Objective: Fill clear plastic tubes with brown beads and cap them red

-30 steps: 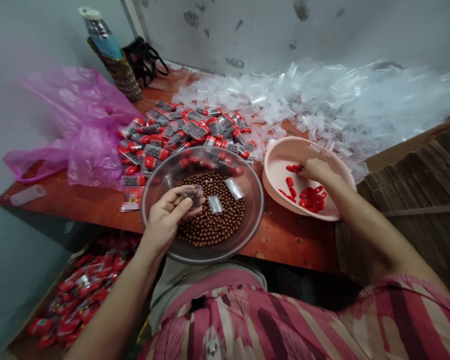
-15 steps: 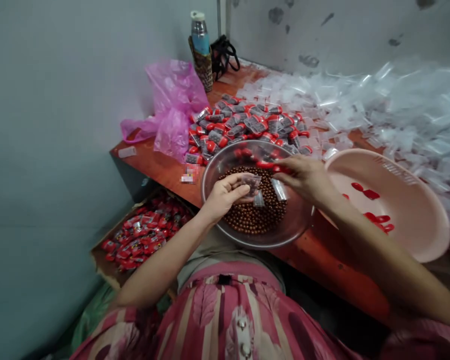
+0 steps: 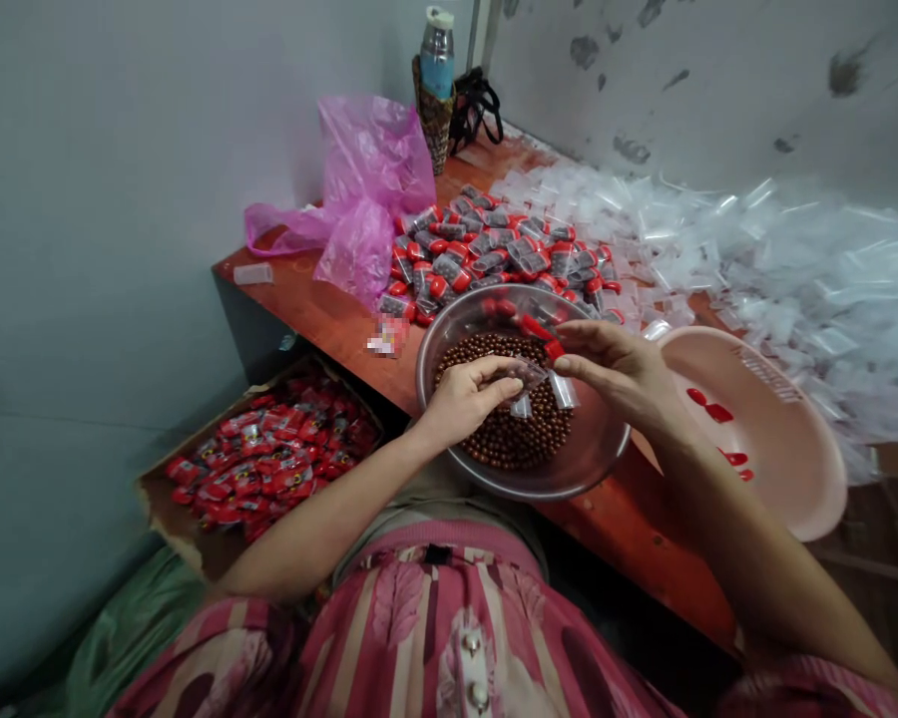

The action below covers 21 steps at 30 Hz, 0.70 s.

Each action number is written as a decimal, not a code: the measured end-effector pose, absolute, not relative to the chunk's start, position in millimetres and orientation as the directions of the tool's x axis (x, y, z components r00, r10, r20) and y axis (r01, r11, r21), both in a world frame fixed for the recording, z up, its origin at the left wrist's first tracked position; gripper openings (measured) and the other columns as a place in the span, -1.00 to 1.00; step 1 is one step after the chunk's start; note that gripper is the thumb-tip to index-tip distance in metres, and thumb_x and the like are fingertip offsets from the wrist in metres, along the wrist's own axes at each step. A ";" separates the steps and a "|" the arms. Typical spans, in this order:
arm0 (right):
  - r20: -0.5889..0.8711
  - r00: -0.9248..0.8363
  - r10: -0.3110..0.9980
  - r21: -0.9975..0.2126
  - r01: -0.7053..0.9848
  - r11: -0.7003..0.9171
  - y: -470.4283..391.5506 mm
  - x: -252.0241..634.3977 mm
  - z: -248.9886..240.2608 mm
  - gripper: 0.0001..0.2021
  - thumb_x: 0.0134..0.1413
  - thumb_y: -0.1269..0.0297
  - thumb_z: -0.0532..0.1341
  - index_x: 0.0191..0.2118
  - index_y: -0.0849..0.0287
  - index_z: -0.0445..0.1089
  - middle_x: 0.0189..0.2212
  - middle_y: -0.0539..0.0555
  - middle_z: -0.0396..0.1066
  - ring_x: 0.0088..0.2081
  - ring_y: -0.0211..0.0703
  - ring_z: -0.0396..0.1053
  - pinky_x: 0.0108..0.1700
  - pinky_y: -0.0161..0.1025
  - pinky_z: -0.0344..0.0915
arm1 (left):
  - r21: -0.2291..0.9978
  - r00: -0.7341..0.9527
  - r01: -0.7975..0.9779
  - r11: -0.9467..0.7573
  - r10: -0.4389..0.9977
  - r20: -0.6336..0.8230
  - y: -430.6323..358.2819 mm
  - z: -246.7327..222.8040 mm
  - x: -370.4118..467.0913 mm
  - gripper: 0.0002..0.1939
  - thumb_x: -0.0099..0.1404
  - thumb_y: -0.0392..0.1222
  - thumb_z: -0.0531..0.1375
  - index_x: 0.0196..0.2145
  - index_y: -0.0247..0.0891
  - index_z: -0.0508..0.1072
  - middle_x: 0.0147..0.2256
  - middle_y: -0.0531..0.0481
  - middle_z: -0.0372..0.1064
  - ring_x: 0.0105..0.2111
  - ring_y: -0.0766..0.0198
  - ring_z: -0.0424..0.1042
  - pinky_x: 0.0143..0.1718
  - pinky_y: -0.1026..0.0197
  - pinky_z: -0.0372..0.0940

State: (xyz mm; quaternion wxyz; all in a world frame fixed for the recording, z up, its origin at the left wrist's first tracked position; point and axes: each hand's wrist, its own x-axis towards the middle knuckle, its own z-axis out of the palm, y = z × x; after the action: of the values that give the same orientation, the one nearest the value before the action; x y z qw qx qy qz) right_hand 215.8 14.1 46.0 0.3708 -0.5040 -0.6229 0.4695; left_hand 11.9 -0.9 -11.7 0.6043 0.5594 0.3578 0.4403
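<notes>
Over the metal bowl [image 3: 599,469], my left hand [image 3: 464,401] pinches a small clear plastic container [image 3: 528,373] that looks dark inside. Close to its right, my right hand [image 3: 620,367] holds a red plastic cap [image 3: 554,349] between thumb and fingers. The cap and the container are nearly touching; whether they meet I cannot tell. Below both hands, round brown balls [image 3: 494,444] cover the bowl's bottom, and clear empty containers [image 3: 564,391] lie on them. More red caps [image 3: 500,307] show at the bowl's far side.
Behind the bowl is a pile of filled, red-capped containers [image 3: 486,244]. Many clear containers [image 3: 778,269] are heaped at right. A pink basin [image 3: 793,479] holds red caps. Left are a pink bag [image 3: 374,160], a flask [image 3: 438,60] and a carton [image 3: 150,489] of red packets on the orange table [image 3: 344,334].
My right hand has brought the red cap down and closer to the container in my left hand. The camera view has shifted slightly.
</notes>
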 end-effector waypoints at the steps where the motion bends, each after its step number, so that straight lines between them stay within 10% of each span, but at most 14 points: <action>1: 0.061 -0.201 0.978 -0.954 0.276 0.117 12.3 213.5 45.8 -0.57 -0.11 0.08 0.44 -0.08 0.08 0.46 -0.21 0.06 0.55 -0.17 -0.12 0.51 -0.06 -0.13 0.46 | 0.994 0.348 -0.102 -0.041 0.934 0.074 -0.9 -12.9 11.7 -0.66 0.26 -0.11 0.22 -0.06 -0.32 0.53 -0.07 -0.15 0.54 -0.10 0.13 0.52 -0.05 0.13 0.41; 14: 0.363 -0.469 0.805 -0.566 0.576 0.590 -7.5 204.7 44.0 -0.84 0.15 0.24 0.28 -0.15 0.09 0.49 -0.31 0.10 0.54 -0.31 -0.12 0.50 -0.24 -0.21 0.43 | 0.932 0.245 0.193 -0.306 0.935 0.256 -12.2 -2.2 9.4 -0.81 0.27 -0.28 0.21 -0.19 -0.21 0.60 -0.21 -0.01 0.61 -0.24 0.21 0.57 -0.14 0.23 0.38; 21: 0.420 -0.558 0.715 -0.448 0.558 0.699 -3.9 209.9 38.4 -0.95 0.18 0.31 0.23 -0.26 0.13 0.43 -0.45 0.07 0.45 -0.43 -0.20 0.41 -0.36 -0.29 0.35 | 0.672 0.385 0.438 -0.597 0.800 0.460 -13.2 -11.3 12.6 -0.76 0.34 -0.33 0.07 -0.21 -0.33 0.55 -0.24 -0.18 0.58 -0.24 0.15 0.57 -0.15 0.18 0.40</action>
State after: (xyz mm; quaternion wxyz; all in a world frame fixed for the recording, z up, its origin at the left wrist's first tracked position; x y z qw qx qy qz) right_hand 209.9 -3.9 38.4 0.2962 -0.3647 -0.8726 0.1331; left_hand 12.6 -13.2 -11.3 0.2276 0.8003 0.3870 0.3975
